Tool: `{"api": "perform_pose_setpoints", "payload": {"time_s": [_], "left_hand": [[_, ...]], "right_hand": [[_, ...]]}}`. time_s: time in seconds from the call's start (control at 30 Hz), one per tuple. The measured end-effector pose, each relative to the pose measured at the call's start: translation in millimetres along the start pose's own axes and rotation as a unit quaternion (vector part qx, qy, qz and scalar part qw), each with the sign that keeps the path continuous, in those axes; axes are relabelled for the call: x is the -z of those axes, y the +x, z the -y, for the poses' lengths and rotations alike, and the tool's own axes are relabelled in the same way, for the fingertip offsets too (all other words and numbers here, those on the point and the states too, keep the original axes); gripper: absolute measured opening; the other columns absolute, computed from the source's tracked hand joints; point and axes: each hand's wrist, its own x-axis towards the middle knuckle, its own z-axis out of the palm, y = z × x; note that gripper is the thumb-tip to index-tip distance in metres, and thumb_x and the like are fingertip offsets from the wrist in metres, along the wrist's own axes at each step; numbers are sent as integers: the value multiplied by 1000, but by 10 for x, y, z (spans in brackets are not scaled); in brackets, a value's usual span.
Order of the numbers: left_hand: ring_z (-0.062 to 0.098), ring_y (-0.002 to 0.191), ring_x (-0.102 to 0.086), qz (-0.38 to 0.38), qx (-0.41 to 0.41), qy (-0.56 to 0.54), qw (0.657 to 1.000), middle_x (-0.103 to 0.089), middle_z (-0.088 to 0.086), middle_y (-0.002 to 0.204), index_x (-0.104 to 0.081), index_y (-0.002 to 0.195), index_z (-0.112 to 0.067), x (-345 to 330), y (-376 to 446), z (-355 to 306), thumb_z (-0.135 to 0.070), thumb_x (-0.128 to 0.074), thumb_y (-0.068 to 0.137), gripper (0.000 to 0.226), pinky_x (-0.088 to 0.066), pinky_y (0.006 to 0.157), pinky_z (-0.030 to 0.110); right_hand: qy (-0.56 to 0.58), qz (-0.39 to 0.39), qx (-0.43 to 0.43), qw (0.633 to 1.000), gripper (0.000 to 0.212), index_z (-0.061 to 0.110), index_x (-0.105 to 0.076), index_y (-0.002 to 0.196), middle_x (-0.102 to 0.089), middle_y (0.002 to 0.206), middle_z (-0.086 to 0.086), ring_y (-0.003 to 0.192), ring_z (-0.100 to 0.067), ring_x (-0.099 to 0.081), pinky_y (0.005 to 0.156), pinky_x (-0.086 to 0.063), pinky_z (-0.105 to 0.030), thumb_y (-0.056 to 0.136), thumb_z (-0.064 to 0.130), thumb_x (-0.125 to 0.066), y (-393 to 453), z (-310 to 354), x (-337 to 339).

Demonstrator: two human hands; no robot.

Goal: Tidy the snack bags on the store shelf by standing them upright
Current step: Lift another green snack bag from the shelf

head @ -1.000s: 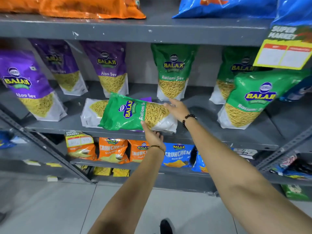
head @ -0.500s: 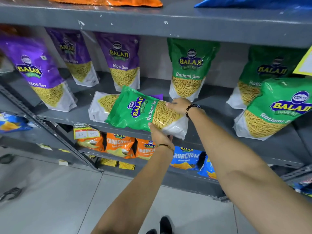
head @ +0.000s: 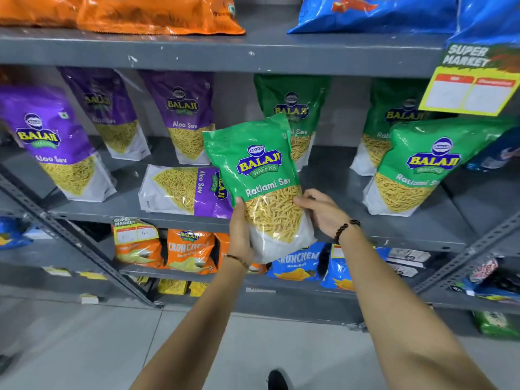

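1. Both hands clamp the green Ratlami Sev bag (head: 260, 175) upright in front of the shelf (head: 394, 220): left hand (head: 240, 229) at its 7 o'clock edge, right hand (head: 320, 212) at 4, probably steadying it for placing.
2. At its 9 o'clock, a purple Aloo Sev bag (head: 183, 190) lies flat.

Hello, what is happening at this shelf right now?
A person is tidying snack bags on a grey shelf. Both hands hold a green bag upright in front of the shelf: the left hand grips its left edge, the right hand its right side. It is not yet set down. A purple bag lies flat on the shelf behind it. The other purple and green bags on this shelf stand upright.
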Motion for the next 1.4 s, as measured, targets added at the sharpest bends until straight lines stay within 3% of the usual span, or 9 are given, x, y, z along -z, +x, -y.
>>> {"api": "perform_pose_setpoints", "payload": {"time_s": [0.2, 0.53, 0.73, 0.8, 0.87, 1.0, 1.1, 1.27, 1.4], "left_hand": [[17, 80, -75, 49, -16, 98, 994, -79, 0, 83, -65, 105, -20, -90, -250, -272, -55, -37, 92, 47, -60, 60, 28], [15, 80, -75, 128, -21, 94, 987, -79, -2, 84, -79, 75, -33, -206, -512, -405, -56, -41, 89, 47, -59, 56, 27], [19, 96, -72, 103, -35, 109, 988, -77, 1, 102, -64, 111, -26, -197, -336, -388, -59, -43, 88, 46, -61, 69, 33], [22, 112, -64, 85, -47, 130, 987, -67, 4, 123, -56, 121, -27, -223, -192, -347, -55, -45, 89, 44, -54, 92, 41], [21, 124, -54, 61, -68, 156, 983, -55, 7, 138, -49, 126, -22, -273, -34, -312, -45, -46, 92, 41, -41, 107, 44], [-5, 91, -68, 93, -105, 236, 961, -70, -12, 104, -57, 111, -20, -403, 372, -302, -26, -40, 99, 23, -54, 78, 13], [-24, 77, -60, 90, -114, 304, 941, -61, -23, 97, -51, 111, -24, -506, 617, -371, -23, -39, 99, 16, -44, 62, -6], [21, 123, -53, 97, -97, 356, 924, -52, 16, 138, -44, 132, -1, -570, 1005, -425, -18, -36, 100, 37, -40, 109, 30], [25, 135, -42, 103, -66, 347, 930, -43, 15, 146, -33, 142, -3, -533, 1134, -427, -18, -35, 100, 44, -30, 117, 42]], "right_hand": [[15, 17, 56, 998, 30, 22, -63, 97, -75, 79, 10, 71, -6, -70, 57, -56, -19, 72, 6, -68, -452, 329, 24], [20, 93, 119, 988, 37, 22, -77, 82, -76, 74, 8, 67, -3, -70, 62, -56, -16, 49, 9, -86, -864, 702, -15], [19, 39, 98, 994, 44, 18, -71, 84, -76, 72, 6, 67, -4, -70, 61, -57, -17, 45, 26, -88, -752, 630, 33], [16, -6, 91, 996, 12, 20, -70, 82, -76, 72, 9, 67, -2, -69, 63, -55, -16, 70, 20, -72, -655, 592, 113], [1, -58, 86, 995, 22, 22, -71, 80, -76, 70, 12, 64, 0, -68, 62, -54, -16, 89, 12, -54, -521, 538, 206], [-21, -150, 85, 985, 17, 18, -64, 93, -74, 80, 10, 72, -2, -69, 69, -53, -19, 93, 12, -48, -223, 483, 306], [7, -197, 118, 973, 19, 10, -60, 102, -67, 92, 3, 74, -3, -69, 66, -56, -17, 94, 6, -44, 18, 467, 377], [34, -243, 129, 961, 22, -2, -56, 111, -63, 95, 1, 79, -7, -63, 70, -56, -15, 94, 0, -42, 289, 414, 417], [30, -270, 119, 955, 30, -5, -52, 121, -63, 99, 0, 88, -13, -60, 80, -51, -22, 94, 2, -42, 369, 339, 411]]}}
